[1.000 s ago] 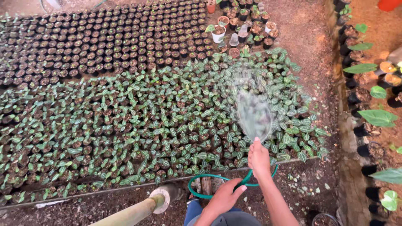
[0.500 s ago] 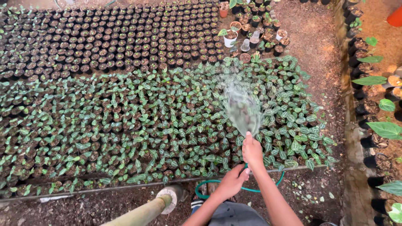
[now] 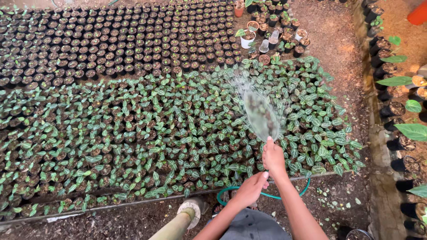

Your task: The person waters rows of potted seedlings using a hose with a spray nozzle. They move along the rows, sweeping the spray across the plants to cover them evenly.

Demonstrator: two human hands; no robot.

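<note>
Head view shows right hand (image 3: 273,156) fingers pinched over the green hose (image 3: 284,194) end, thumb flattening the water spray (image 3: 260,113) into a fan over the leafy seedling pots (image 3: 155,133), while the left hand (image 3: 250,189) loosely curls around the hose behind to steady it

The end of the thin green rubber hose (image 3: 231,190) is hidden inside the right hand (image 3: 273,156), so its nozzle cannot be made out. The left hand (image 3: 250,188) covers another stretch. The orange plastic container (image 3: 419,14) is cut off at the top right corner.
</note>
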